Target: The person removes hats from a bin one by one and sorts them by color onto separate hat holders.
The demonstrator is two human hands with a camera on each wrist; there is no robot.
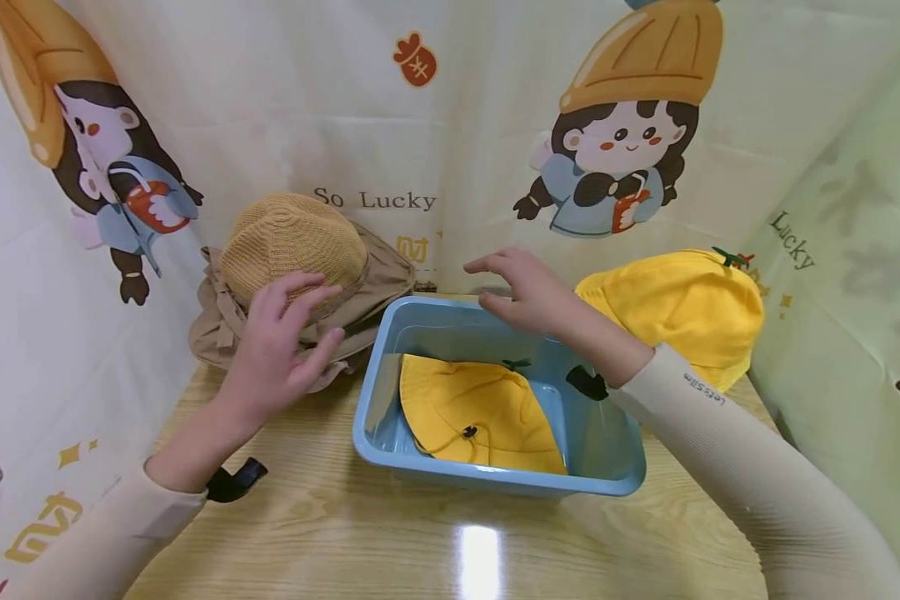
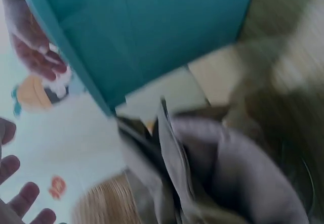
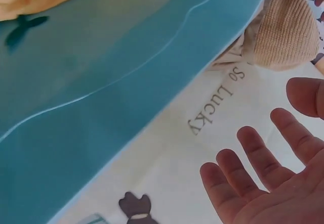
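Observation:
My left hand (image 1: 279,350) is raised in front of a straw-coloured knit hat (image 1: 292,237), fingers spread and nothing held. That hat sits on a brown fabric sun hat (image 1: 375,271), whose blurred folds fill the lower left wrist view. Over the far rim of a blue plastic bin (image 1: 487,477) hovers my right hand (image 1: 528,292), also without anything in it; its fingers (image 3: 258,150) are apart in the right wrist view. Inside the bin lies a flattened yellow bucket hat (image 1: 480,408) with a cord and a green sprout on top.
Another yellow hat (image 1: 682,308) with a green sprout stands right of the bin, partly behind my right forearm. Everything rests on a wood-grain table (image 1: 330,525). A printed cloth curtain (image 1: 465,108) encloses the back and sides. A black strap piece (image 1: 236,481) hangs at my left wrist.

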